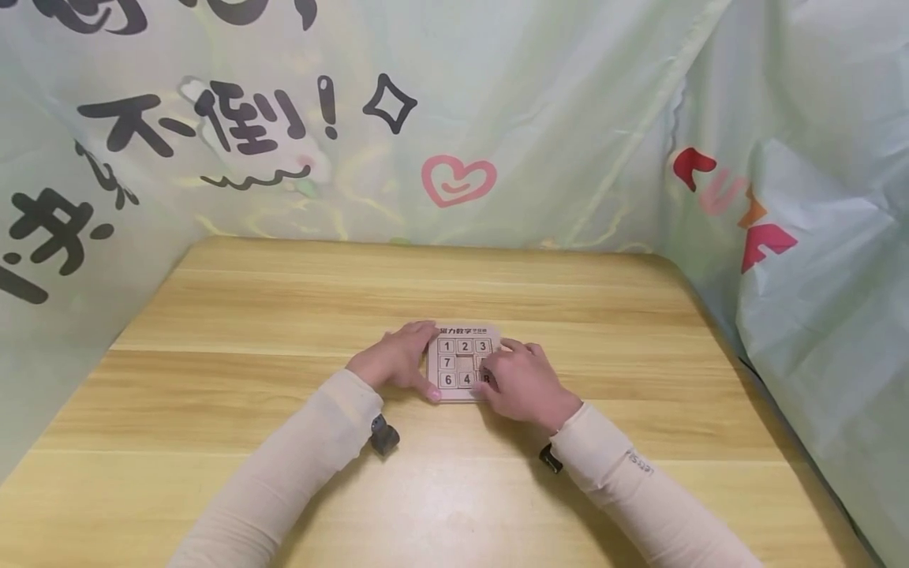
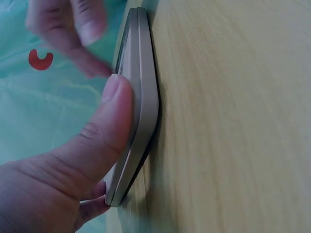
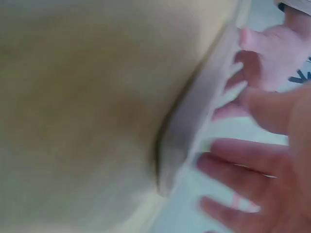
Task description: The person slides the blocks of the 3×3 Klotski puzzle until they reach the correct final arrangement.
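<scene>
A flat, pale number sliding puzzle [image 1: 457, 363] lies on the table, with printed characters along its far border. Tiles 1, 2 and 3 fill the far row; 7 is at the left of the middle row, beside a gap in the centre. Tiles 6, 4 and 8 form the near row. My left hand [image 1: 398, 355] grips the puzzle's left side, its thumb [image 2: 114, 116] on the near corner and its fingers at the far one. Over the right side, my right hand [image 1: 521, 383] reaches onto the tiles and partly hides them; its fingers [image 3: 238, 172] are spread and blurred in the right wrist view.
The wooden table [image 1: 284, 300] extends around the puzzle on all sides. A printed fabric curtain [image 1: 554, 158] hangs behind the table and along both sides. Dark straps with small devices [image 1: 384, 435] sit on both wrists, below the sleeves.
</scene>
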Demonstrator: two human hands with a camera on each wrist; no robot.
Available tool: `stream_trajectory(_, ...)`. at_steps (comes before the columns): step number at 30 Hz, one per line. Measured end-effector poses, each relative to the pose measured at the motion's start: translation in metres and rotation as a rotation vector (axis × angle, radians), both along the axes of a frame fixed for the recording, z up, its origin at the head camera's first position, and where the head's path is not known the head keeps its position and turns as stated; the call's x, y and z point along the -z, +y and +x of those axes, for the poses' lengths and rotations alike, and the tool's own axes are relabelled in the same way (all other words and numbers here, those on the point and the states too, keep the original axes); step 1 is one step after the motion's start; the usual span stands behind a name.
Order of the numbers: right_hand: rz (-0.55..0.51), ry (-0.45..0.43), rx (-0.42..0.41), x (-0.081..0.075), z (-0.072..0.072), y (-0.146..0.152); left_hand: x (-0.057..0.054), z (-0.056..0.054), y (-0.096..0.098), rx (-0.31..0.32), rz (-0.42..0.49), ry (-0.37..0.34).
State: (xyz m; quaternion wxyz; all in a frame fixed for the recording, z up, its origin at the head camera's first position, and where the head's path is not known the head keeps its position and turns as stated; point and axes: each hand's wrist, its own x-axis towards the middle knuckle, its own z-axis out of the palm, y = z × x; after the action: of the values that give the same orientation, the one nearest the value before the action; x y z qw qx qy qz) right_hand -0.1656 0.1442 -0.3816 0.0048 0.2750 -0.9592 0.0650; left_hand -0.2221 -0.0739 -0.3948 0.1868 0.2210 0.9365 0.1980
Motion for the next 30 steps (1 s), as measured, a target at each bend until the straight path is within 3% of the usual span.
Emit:
stream_trajectory(7, 0.051, -0.125, -0.1, -0.001, -0.002, -0.003, 0.0, -0.001, 0.0, 0.009, 0.007, -0.001)
stream_trajectory(16, 0.086, -0.162, 0.03, -0.01, 0.016, 0.0, -0.001, 0.001, -0.001, -0.001, 0.008, -0.007)
stream_trajectory(26, 0.123, -0.147, 0.047, -0.004, 0.014, 0.004, -0.001, 0.001, -0.002, 0.001, 0.005, 0.001)
stream_trajectory(30, 0.09, -0.111, 0.044, -0.004, 0.019, 0.002, -0.001, 0.0, -0.002, -0.001, 0.005, -0.005)
